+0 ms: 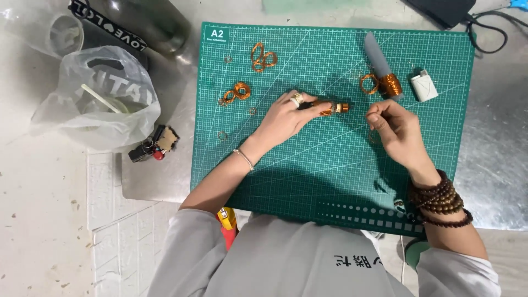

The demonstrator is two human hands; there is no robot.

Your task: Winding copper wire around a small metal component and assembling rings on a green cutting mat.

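A: Left hand (286,116)?

B: Lies near the middle of the green cutting mat (330,165), fingers closed in a pinch on a small rod wound with copper wire (333,108). The rod lies flat on the mat, pointing toward the mat's right edge.

A: Right hand (397,132)?

B: Just right of the rod's free end, not touching it. Thumb and forefinger are pressed together in a fine pinch; whether a strand of wire runs between them is too thin to tell.

A: Surroundings on the mat?

B: A grey spool with copper wire (385,74) lies toward the far right corner, a loose copper ring (369,84) touching it and a white lighter (424,86) just beside. Copper loops (263,57) sit near the far edge; more coils (237,92) lie toward the left edge.

A: Off the mat?

B: A clear plastic bag (96,99) lies on the bench beyond the mat's left edge, with a small black and red tool (154,145) near it.
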